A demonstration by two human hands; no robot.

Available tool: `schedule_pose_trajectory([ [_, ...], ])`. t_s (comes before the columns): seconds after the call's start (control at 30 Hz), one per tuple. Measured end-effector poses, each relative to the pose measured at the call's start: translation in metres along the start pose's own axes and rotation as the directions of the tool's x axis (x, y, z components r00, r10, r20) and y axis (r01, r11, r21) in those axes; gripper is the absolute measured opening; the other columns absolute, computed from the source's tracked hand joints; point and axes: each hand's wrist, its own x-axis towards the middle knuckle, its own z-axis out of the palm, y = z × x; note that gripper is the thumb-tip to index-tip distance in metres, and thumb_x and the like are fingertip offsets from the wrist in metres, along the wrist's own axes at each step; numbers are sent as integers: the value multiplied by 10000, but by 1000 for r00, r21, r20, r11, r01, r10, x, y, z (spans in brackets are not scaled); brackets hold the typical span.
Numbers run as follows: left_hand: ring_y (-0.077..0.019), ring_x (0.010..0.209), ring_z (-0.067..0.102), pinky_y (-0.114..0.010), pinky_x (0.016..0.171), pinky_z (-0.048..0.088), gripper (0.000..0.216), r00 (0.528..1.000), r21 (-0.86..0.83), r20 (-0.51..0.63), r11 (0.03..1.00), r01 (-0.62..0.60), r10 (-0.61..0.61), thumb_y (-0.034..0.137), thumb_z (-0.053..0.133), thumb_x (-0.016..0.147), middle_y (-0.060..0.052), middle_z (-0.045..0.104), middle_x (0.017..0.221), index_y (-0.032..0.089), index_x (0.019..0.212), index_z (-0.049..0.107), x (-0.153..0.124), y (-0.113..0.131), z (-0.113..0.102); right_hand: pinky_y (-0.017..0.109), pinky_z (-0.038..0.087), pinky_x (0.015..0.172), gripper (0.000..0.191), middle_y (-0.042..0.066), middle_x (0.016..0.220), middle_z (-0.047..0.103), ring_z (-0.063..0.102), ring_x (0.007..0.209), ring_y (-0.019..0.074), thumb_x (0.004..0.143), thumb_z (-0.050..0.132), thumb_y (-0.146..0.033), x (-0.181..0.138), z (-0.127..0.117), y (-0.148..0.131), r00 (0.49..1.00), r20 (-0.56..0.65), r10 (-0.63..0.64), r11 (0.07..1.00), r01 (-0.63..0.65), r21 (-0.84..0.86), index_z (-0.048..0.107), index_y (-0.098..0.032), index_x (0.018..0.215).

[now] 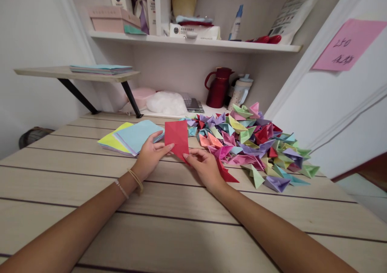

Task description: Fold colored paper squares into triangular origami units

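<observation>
A red sheet of origami paper (177, 135), creased and roughly square in outline, is held up over the table between both hands. My left hand (154, 151) grips its left edge, thumb in front and fingers behind. At the lower right corner, my right hand (203, 166) pinches the paper between thumb and fingers. Beyond my left hand lies a stack of coloured paper (140, 132), light blue on top with yellow sticking out. To the right spreads a heap of folded paper boats (244, 140) in many colours. A red folded piece (226, 173) lies just beside my right hand.
The slatted wooden table (169, 208) runs under my arms. A small raised shelf (90, 75) on black brackets bears more paper at the left. A dark red jug (220, 87) and a pale bottle (240, 91) stand behind the boats. A pink note (349, 45) is stuck at the right.
</observation>
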Motion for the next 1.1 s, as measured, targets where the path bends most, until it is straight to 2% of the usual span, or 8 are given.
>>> schedule_pose_trajectory([
  [0.13, -91, 516, 563, -207, 565, 447, 262, 997, 122, 69, 992, -30, 22, 380, 656, 718, 21, 591, 535, 131, 766, 592, 1, -1, -3, 196, 254, 409, 245, -78, 435, 424, 346, 406, 54, 656, 695, -374, -2, 0, -5, 998, -57, 19, 999, -21, -41, 654, -149, 746],
  [0.23, -59, 391, 452, -188, 457, 378, 335, 994, 144, 113, 989, -24, 8, 410, 599, 765, 47, 501, 421, 149, 571, 516, -1, 0, -3, 192, 286, 380, 297, -57, 449, 518, 384, 368, 60, 685, 663, -399, -2, 2, -5, 995, 4, 96, 995, -96, 20, 637, -147, 840],
  [0.33, -95, 453, 555, -214, 507, 438, 287, 987, -5, 153, 998, 59, -58, 423, 587, 773, -1, 632, 552, 150, 689, 563, -2, 2, -2, 212, 435, 475, 303, 15, 667, 661, 542, 504, 97, 670, 675, -364, 0, 2, -1, 995, 33, 89, 987, -93, 128, 609, -158, 882],
  [0.43, -144, 610, 650, -259, 624, 496, 311, 983, -101, 162, 990, 101, -84, 443, 581, 773, -71, 705, 726, 134, 778, 605, -2, 2, -1, 260, 505, 623, 351, 29, 802, 681, 620, 690, 141, 632, 706, -302, 0, 2, 2, 997, 38, 62, 983, -67, 172, 591, -182, 941],
  [0.6, -206, 733, 677, -329, 763, 513, 372, 991, -6, 126, 999, 52, -51, 460, 608, 740, -93, 720, 755, 104, 822, 675, 0, -1, -2, 261, 499, 623, 646, 45, 928, 677, 628, 667, 131, 602, 745, -288, -3, 2, -2, 995, 86, 52, 986, -65, 151, 456, -249, 1179],
  [0.77, -238, 857, 661, -338, 850, 496, 363, 989, 264, 139, 960, -91, 56, 448, 623, 719, -56, 733, 841, 145, 889, 724, -3, -1, -2, 254, 497, 621, 870, 37, 970, 638, 599, 615, 98, 604, 760, -289, -6, 4, -8, 998, 63, 11, 992, -18, 125, 277, -310, 1328],
  [0.93, -245, 998, 622, -347, 904, 480, 514, 992, 201, 110, 976, -79, 58, 351, 703, 659, -90, 658, 1112, 141, 1122, 626, -4, -2, -2, 242, 496, 597, 935, 40, 982, 589, 623, 690, 124, 593, 769, -288, -10, 5, -9, 993, 117, -29, 998, 22, 62, 247, -325, 1368],
  [1.1, -255, 995, 622, -377, 904, 483, 505, 993, 187, 106, 980, -65, 46, 301, 725, 629, -108, 644, 1136, 141, 1100, 637, 0, -4, -5, 238, 490, 589, 1066, -18, 828, 565, 621, 660, 123, 583, 774, -261, -11, 7, -9, 998, 57, -41, 997, 37, 68, 101, -330, 1407],
])
